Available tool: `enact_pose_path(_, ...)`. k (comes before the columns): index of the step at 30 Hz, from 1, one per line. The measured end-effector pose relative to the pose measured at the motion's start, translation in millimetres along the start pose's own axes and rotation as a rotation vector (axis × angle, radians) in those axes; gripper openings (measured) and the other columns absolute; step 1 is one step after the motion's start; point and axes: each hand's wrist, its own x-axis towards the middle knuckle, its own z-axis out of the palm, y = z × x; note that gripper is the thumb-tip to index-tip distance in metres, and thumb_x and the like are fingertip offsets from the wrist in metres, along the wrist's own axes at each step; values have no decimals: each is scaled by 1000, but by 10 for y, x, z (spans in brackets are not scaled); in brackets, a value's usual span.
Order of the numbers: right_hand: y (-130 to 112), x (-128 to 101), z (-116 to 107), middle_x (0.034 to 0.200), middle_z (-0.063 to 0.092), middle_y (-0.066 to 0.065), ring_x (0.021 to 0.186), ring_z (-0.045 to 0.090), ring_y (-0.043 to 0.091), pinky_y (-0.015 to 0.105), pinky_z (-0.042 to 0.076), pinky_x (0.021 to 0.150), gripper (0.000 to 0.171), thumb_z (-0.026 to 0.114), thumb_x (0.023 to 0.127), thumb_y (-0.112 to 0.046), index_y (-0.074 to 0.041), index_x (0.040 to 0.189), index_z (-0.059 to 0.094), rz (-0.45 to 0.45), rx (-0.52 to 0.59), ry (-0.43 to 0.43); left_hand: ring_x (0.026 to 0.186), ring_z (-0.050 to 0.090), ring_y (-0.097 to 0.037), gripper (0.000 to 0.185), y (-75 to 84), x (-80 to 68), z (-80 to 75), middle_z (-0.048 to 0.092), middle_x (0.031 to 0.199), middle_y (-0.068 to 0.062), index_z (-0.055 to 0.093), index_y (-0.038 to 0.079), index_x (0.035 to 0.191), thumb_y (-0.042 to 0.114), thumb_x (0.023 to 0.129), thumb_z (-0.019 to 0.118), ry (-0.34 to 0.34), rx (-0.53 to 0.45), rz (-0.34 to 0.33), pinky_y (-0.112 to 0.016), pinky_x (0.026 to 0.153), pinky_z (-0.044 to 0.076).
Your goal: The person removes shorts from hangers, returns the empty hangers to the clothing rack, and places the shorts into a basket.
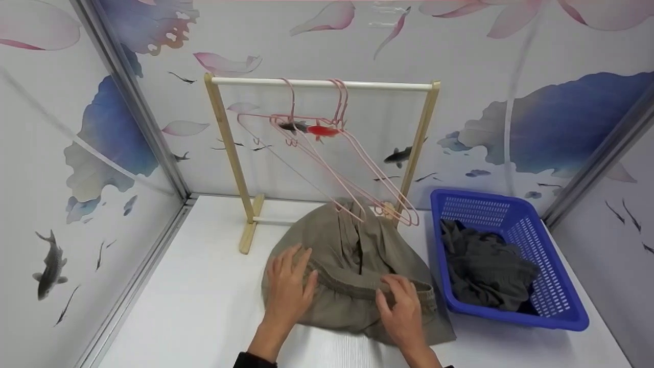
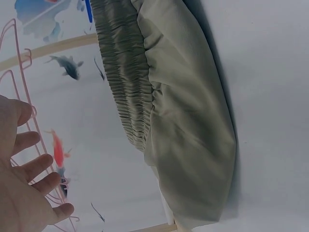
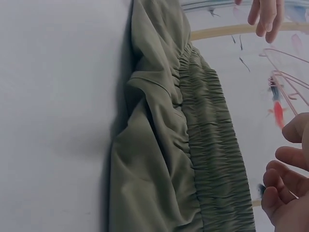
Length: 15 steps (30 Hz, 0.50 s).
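A pair of olive-brown trousers (image 1: 311,232) lies crumpled on the white table, its gathered elastic waistband (image 2: 125,72) running across the side nearer me. Over the left part of the waistband is my left hand (image 1: 288,289), fingers spread and holding nothing. In the left wrist view a gap shows between that hand and the cloth. My right hand (image 1: 403,309) hovers by the right end of the waistband with its fingers loosely bent. The right wrist view shows it beside the gathered band (image 3: 212,145), apart from the fabric.
Behind the trousers stands a wooden rack with a white crossbar (image 1: 388,86). Several pink hangers (image 1: 293,99) hang from it, their lower ends over the cloth. At the right, a blue plastic basket (image 1: 511,318) holds dark clothes (image 1: 490,271). Patterned panels enclose the table.
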Motion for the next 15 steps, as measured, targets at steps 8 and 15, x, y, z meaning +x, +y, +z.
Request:
enact_pose_path(8, -12, -56, 61, 115, 63, 11, 82, 63, 15, 32, 56, 69, 22, 74, 89, 5, -2, 110, 71, 83, 52, -147, 127, 50, -39, 40, -20, -8, -10, 59, 134, -21, 68, 1, 129, 18, 94, 72, 16, 7, 16, -61, 103, 37)
enact_pose_path(15, 26, -37, 145, 118, 63, 18, 104, 66, 35, 50, 56, 84, 32, 78, 85, 4, 5, 116, 68, 68, -10, -204, 126, 50, -40, 39, -50, -8, -8, 59, 133, -21, 68, 1, 129, 21, 95, 69, 31, 25, 34, -60, 103, 37)
